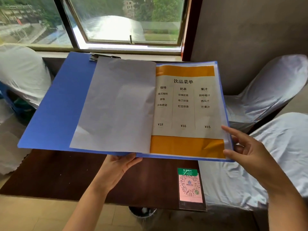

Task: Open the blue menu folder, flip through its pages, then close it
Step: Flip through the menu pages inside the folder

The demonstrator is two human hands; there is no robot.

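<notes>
Fingers of your right hand spread at the open blue menu folder page corner; left hand grips underneath. Next, turn that page.

The blue menu folder lies open above the dark table. The left hand supports its lower edge from beneath. The right hand touches the drinks page's bottom right corner.

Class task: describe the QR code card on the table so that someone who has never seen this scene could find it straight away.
Start at the dark brown table below the window. Under the open blue menu folder, near the table's front right corner, lies the QR code card. It alone is small and pink with a green header; the folder's pages are large, white and orange.
</notes>
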